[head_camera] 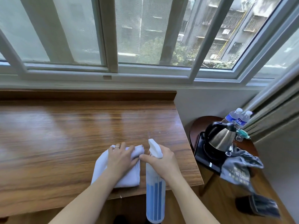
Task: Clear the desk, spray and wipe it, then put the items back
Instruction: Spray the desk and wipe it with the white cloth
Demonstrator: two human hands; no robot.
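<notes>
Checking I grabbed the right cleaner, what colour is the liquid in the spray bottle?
Blue, in the clear spray bottle, seen in the head view.

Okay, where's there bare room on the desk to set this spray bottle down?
Bare desk runs left of the white cloth and behind it to the back ledge. Crowded: the round side table with kettle, water bottles and grey bag.

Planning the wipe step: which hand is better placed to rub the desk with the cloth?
Left. The left hand already rests on the white cloth lying on the desk, while the right hand grips the spray bottle.
</notes>
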